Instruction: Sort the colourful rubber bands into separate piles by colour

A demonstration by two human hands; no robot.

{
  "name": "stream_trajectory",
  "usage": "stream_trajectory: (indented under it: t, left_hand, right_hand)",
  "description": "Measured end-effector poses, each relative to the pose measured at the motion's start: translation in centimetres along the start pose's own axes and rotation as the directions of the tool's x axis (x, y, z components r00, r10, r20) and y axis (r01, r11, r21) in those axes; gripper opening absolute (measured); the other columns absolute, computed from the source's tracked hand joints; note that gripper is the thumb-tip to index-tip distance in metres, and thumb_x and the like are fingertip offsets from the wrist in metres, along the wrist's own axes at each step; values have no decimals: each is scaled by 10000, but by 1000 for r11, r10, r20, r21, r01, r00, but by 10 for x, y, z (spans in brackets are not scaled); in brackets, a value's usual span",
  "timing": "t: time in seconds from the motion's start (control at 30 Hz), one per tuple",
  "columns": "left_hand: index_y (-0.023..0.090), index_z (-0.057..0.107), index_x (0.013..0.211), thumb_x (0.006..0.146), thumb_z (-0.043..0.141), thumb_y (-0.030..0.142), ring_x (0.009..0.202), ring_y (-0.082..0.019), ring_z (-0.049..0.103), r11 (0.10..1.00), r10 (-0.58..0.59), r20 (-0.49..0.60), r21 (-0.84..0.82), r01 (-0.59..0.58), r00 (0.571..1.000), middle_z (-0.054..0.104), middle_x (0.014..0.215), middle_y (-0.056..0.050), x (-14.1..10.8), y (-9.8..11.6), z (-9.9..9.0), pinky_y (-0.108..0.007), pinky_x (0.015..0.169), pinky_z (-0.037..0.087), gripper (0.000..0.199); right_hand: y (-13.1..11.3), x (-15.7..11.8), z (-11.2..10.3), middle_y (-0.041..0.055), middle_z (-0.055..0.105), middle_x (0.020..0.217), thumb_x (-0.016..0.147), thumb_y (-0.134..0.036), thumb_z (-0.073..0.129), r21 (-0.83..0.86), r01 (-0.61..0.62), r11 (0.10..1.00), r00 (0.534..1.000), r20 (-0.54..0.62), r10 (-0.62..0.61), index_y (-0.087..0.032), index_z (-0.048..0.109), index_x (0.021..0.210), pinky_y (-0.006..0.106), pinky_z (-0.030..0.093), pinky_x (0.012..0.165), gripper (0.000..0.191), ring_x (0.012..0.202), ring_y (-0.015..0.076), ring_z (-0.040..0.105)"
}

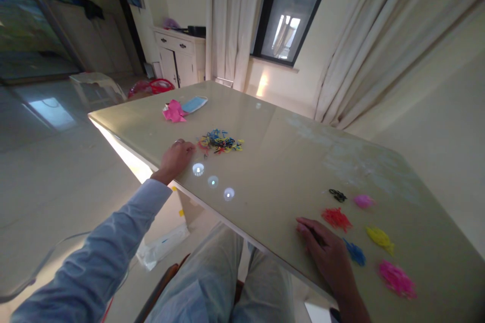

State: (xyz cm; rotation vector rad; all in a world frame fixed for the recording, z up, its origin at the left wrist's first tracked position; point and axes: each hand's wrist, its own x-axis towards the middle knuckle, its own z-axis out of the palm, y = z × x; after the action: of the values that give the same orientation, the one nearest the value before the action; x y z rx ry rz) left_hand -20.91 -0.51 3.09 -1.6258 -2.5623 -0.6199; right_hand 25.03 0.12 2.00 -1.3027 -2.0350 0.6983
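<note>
A mixed pile of small rubber bands (pixel 220 142) in blue, yellow, black and red lies on the table. Just left of it rests my left hand (pixel 177 159), its fingers curled at the pile's edge; what they hold, if anything, is hidden. My right hand (pixel 328 248) is at the near right, thumb and fingers pressed together low over the tabletop. Something too small to make out may be in that pinch. Around it are sorted heaps: red bands (pixel 337 218), blue bands (pixel 355 252), black bands (pixel 337 195), yellow bands (pixel 380 238), bright pink bands (pixel 397 278) and a lighter pink heap (pixel 364 201).
The glossy table (pixel 265 161) reflects several ceiling lights. At its far left lie a blue face mask (pixel 194 104) and a crumpled pink piece (pixel 175 111). Beyond stand a white stool (pixel 96 83), a red basket (pixel 161 86) and a white cabinet (pixel 182 55).
</note>
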Motion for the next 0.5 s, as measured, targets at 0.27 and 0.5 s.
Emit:
stream_trajectory:
  t: [0.27, 0.5]
  left_hand:
    - [207, 703, 1049, 921, 374, 296, 932, -241, 635, 995, 90, 93, 38, -94, 992, 630, 1108, -121, 5, -5, 0, -322, 800, 498, 364]
    - [177, 666, 986, 919, 335, 262, 889, -252, 630, 990, 101, 124, 85, -112, 987, 607, 1043, -134, 10, -5, 0, -343, 740, 483, 348]
  right_hand:
    - [-1, -1, -1, 89, 757, 881, 872, -510, 565, -3, -10, 1000, 1000, 1, 10, -202, 759, 957, 280, 547, 531, 374, 594, 189, 664]
    - [-4, 0, -1, 84, 756, 872, 883, -484, 561, -15, 9, 1000, 1000, 5, -9, -202, 753, 940, 300, 570, 619, 346, 667, 207, 687]
